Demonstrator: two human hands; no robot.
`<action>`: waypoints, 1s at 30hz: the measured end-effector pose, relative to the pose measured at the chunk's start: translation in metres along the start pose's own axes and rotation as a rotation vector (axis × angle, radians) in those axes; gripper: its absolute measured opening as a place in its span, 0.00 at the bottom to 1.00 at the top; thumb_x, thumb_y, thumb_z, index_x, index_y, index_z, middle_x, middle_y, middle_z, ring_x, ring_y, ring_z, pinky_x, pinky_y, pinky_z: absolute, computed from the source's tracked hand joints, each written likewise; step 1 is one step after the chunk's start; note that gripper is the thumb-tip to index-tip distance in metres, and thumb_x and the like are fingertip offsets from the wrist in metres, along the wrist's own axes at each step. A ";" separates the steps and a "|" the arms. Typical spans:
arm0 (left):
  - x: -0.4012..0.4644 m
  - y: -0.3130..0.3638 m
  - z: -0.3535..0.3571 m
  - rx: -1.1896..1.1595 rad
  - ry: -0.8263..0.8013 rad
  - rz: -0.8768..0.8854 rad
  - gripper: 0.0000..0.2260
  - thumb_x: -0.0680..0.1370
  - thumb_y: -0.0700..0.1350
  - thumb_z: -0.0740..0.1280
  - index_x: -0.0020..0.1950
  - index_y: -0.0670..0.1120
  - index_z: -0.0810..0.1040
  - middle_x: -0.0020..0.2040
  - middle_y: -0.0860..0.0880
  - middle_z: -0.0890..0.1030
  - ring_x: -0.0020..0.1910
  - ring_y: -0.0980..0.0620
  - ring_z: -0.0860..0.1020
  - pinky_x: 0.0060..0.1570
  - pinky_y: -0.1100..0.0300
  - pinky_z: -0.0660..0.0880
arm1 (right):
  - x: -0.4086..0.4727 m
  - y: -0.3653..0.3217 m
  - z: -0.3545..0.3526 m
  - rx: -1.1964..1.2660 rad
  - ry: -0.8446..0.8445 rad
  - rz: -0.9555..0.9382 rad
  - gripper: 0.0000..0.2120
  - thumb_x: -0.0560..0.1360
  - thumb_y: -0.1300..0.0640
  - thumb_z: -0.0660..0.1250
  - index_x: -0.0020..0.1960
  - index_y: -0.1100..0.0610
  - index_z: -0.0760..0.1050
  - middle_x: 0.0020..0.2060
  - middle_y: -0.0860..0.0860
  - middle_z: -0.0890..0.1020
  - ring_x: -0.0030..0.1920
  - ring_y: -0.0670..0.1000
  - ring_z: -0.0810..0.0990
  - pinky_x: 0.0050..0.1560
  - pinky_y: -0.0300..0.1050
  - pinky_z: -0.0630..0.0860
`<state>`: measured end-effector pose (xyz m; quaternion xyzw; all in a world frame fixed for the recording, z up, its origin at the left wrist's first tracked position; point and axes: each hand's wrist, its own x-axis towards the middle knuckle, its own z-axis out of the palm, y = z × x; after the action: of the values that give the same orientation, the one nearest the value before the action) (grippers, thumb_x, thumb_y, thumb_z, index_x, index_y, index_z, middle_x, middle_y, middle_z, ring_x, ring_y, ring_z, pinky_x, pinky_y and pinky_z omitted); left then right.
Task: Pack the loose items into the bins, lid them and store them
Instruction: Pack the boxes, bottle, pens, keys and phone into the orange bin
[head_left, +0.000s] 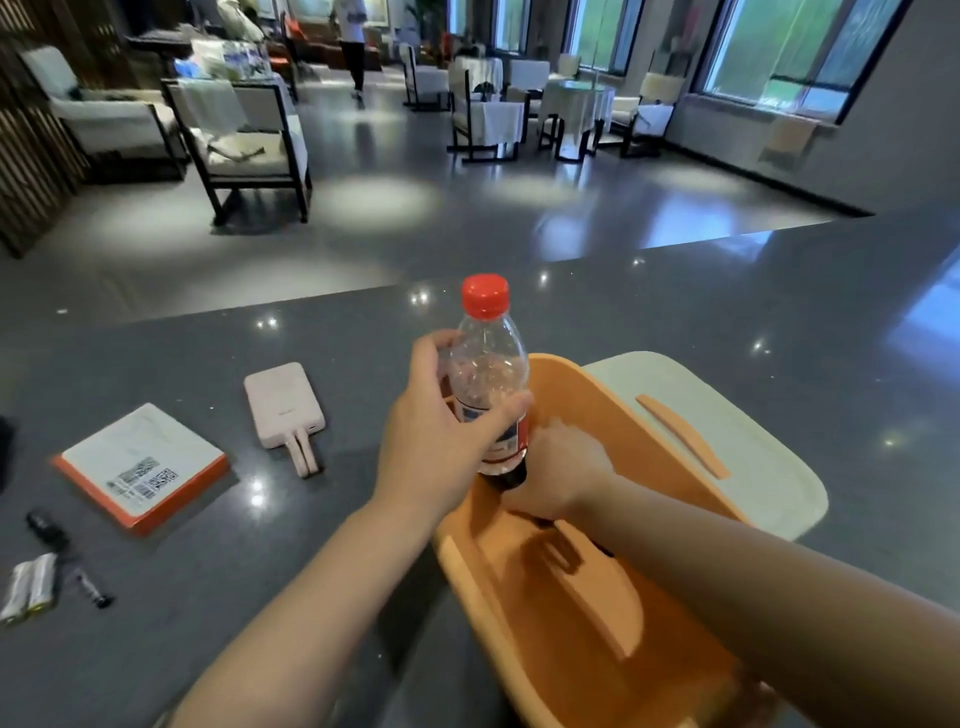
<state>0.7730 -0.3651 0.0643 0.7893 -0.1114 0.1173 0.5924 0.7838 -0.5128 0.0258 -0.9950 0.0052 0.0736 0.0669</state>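
A clear plastic bottle (488, 374) with a red cap and a red and blue label stands upright over the left rim of an orange bin (587, 597). My left hand (441, 431) is shut around the bottle's middle. Inside the bin, my right hand (563, 467) reaches down behind the bottle's base; it is blurred and I cannot tell what it holds. A pale lid (727, 441) with an orange handle lies on the counter just right of the bin.
On the grey counter (311, 545) to the left lie a pink power bank (283, 410), a white and orange box (143, 465), batteries (28, 587) and small dark items (49, 527). Beyond the counter are chairs, tables and a person walking.
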 end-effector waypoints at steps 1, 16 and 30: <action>-0.001 -0.003 0.001 0.019 -0.008 -0.012 0.29 0.61 0.62 0.75 0.57 0.64 0.66 0.51 0.65 0.80 0.50 0.65 0.78 0.50 0.56 0.78 | 0.002 0.000 0.005 0.009 -0.030 0.005 0.18 0.64 0.44 0.70 0.52 0.50 0.75 0.43 0.49 0.75 0.41 0.49 0.76 0.39 0.42 0.76; -0.027 -0.006 0.000 0.258 -0.244 -0.089 0.29 0.61 0.72 0.65 0.59 0.64 0.64 0.51 0.63 0.77 0.55 0.57 0.77 0.52 0.50 0.76 | -0.053 0.013 -0.033 0.979 0.009 -0.206 0.33 0.59 0.54 0.81 0.60 0.48 0.69 0.50 0.44 0.83 0.50 0.43 0.83 0.49 0.42 0.80; -0.052 -0.049 -0.041 0.300 -0.134 -0.087 0.22 0.80 0.59 0.54 0.74 0.58 0.59 0.76 0.62 0.54 0.71 0.67 0.53 0.68 0.63 0.54 | -0.027 -0.023 0.000 0.519 -0.435 -0.010 0.26 0.69 0.39 0.71 0.60 0.54 0.73 0.45 0.48 0.79 0.43 0.46 0.80 0.36 0.36 0.76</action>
<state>0.7366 -0.3103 0.0145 0.8789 -0.0979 0.0539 0.4637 0.7573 -0.4899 0.0324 -0.9058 0.0046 0.2800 0.3178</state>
